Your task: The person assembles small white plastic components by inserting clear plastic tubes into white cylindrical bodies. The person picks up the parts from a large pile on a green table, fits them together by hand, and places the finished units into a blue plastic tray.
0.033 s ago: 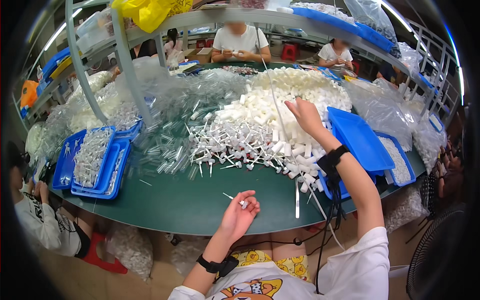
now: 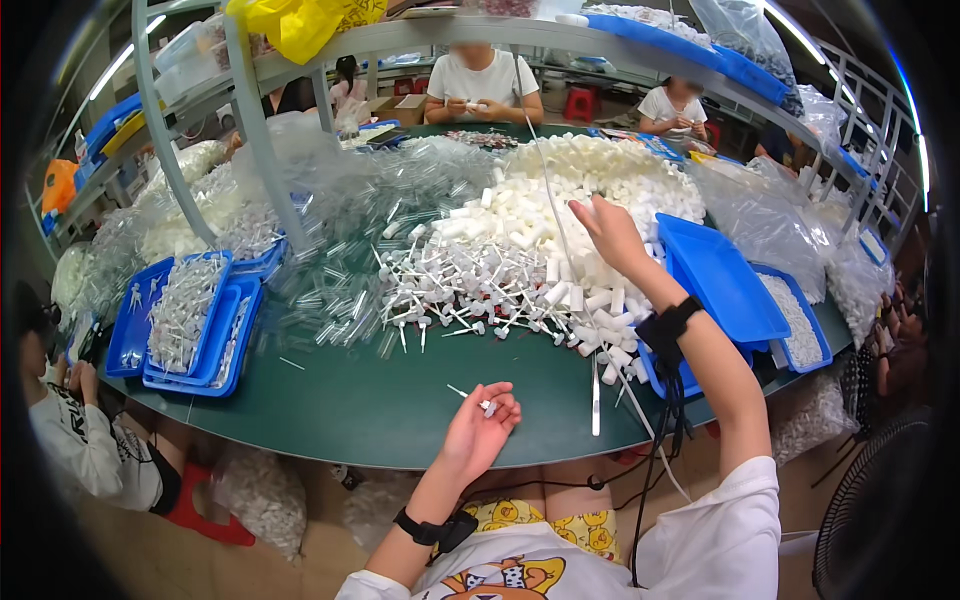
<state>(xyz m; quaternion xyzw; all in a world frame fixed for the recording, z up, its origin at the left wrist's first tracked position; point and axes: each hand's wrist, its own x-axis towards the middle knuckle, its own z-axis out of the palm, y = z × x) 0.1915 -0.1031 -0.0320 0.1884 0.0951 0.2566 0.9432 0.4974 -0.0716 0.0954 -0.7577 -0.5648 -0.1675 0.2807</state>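
Green and round, the work table [image 2: 400, 400] fills the middle of a crowded workshop. Nearest the body, the left hand [image 2: 480, 430] rests palm-up at the table's near edge, fingers curled loosely around a small white pump stem [image 2: 478, 402] whose thin tube pokes out to its left. Farther out and to the right, the right hand [image 2: 612, 235] reaches over a heap of white caps [image 2: 590, 190]; its fingers are bunched together, though what they pinch cannot be told. Between the two hands lies a scatter of white stemmed parts [image 2: 470, 290]. Just right of the reaching wrist sits a blue tray [image 2: 720, 280]. Left of the near hand, well apart, stacked blue trays [image 2: 190, 330] hold clear tubes. Beyond the heap, other people sit working.
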